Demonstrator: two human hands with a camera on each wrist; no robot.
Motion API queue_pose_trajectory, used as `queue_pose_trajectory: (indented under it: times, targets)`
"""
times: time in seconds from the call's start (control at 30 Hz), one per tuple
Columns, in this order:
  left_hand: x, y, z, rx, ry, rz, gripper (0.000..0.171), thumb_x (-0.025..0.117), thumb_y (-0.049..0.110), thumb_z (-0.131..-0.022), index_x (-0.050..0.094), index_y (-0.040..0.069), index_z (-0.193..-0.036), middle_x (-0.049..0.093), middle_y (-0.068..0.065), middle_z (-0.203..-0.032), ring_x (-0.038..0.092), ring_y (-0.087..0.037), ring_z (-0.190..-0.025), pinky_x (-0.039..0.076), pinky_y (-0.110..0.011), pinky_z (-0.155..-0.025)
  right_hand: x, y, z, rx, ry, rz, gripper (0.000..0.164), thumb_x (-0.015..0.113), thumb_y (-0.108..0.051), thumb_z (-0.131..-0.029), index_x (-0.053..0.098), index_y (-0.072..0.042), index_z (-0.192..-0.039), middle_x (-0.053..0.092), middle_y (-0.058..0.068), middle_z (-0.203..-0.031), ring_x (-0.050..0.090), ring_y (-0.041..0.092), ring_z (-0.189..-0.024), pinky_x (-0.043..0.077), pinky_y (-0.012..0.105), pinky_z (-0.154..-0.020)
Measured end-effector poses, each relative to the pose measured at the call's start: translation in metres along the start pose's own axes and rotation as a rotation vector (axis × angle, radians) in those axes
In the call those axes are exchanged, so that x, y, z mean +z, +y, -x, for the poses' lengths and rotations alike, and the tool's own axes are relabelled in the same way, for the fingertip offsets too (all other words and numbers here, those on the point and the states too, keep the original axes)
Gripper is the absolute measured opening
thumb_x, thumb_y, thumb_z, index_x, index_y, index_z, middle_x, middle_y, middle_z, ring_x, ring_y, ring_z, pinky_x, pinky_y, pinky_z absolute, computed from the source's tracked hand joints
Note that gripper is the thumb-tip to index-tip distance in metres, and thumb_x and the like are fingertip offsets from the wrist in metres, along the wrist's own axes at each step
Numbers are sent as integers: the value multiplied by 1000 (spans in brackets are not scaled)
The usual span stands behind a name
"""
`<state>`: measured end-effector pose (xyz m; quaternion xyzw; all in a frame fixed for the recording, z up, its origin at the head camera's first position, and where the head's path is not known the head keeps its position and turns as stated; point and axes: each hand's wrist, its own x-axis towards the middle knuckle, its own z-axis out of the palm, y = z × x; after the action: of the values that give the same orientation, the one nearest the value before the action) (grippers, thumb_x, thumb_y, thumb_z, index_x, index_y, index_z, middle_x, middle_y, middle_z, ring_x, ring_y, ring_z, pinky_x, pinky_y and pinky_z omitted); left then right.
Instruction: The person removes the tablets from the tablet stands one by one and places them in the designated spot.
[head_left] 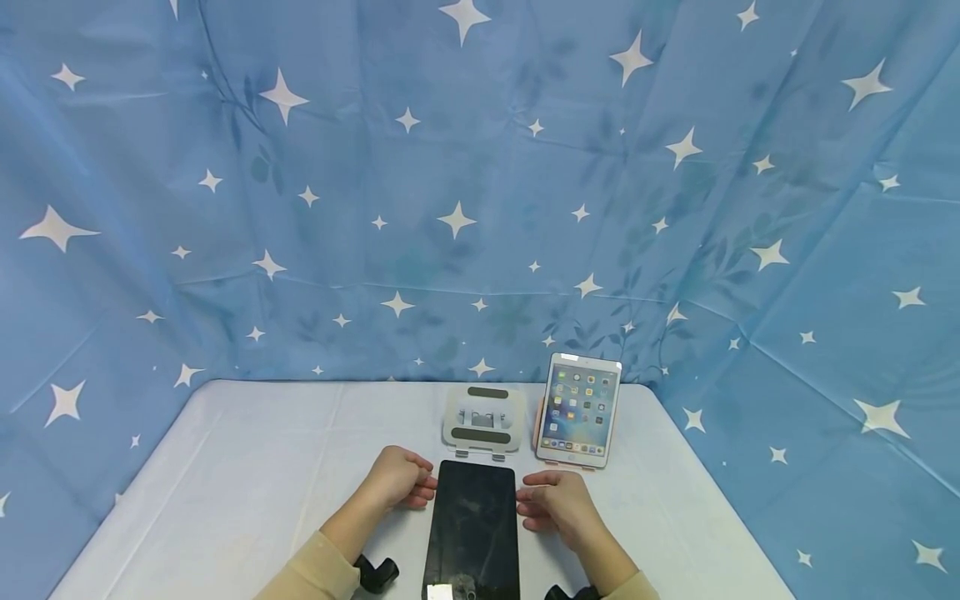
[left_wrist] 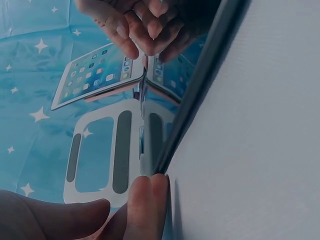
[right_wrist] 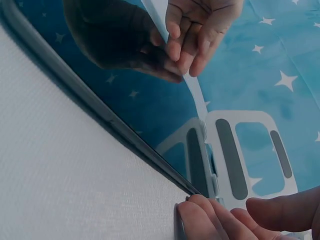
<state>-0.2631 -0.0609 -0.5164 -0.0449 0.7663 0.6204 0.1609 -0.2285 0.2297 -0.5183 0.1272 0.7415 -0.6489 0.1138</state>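
A tablet with a dark, glossy screen lies face up on the white table, between both hands. My left hand is at its left edge near the far end. In the left wrist view the fingertips touch that edge, while the thumb stays apart. On the opposite side is my right hand; its fingertips meet the right edge, thumb off the tablet. Just beyond the far end stands a white tablet stand with grey pads and a cut-out middle.
A white tablet with a lit screen of app icons leans on a pinkish stand at the back right. The white tabletop runs back to a blue curtain with white stars. Black wrist gear shows beneath the left forearm.
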Motion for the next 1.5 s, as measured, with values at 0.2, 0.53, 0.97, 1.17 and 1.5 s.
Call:
queue_pose_trajectory:
  times: [0.2, 0.53, 0.97, 1.17, 1.5]
  targets:
    - [-3, 2, -1, 15, -5, 10, 27, 61, -6, -100, 70, -13, -124, 81, -18, -100, 73, -12, -68, 65, -29, -58, -3, 1, 2, -9, 9, 10, 38, 66, 0, -98, 61, 16, -133, 82, 19, -105, 78, 16, -72, 67, 34, -63]
    - [4, 17, -9, 112, -64, 17, 43, 54, -7, -95, 64, -10, -137, 77, -23, -119, 79, -26, -92, 68, -36, -70, -10, -3, 3, -29, 126, 46, 35, 70, -2, -97, 66, 11, -129, 81, 23, -109, 78, 22, -72, 68, 41, -61]
    - [30, 37, -16, 201, -104, 44, 34, 57, 3, -105, 64, -7, -137, 76, -24, -123, 80, -27, -94, 68, -36, -72, -29, -12, 2, -46, 207, 105, 33, 70, -5, -99, 69, 7, -129, 81, 22, -111, 80, 26, -81, 69, 45, -68]
    - [39, 44, -19, 235, -112, 104, 34, 58, 3, -106, 64, -6, -138, 74, -26, -126, 80, -26, -97, 69, -35, -75, -41, -20, 2, -51, 227, 80, 32, 68, -5, -101, 68, 8, -130, 80, 24, -115, 81, 28, -83, 70, 44, -70]
    - [50, 53, -25, 263, -143, 143, 31, 59, 4, -107, 66, -4, -136, 75, -26, -126, 80, -32, -101, 69, -33, -75, -68, -38, 5, -58, 254, 32, 39, 67, -10, -105, 62, 8, -139, 77, 25, -126, 81, 27, -91, 70, 43, -75]
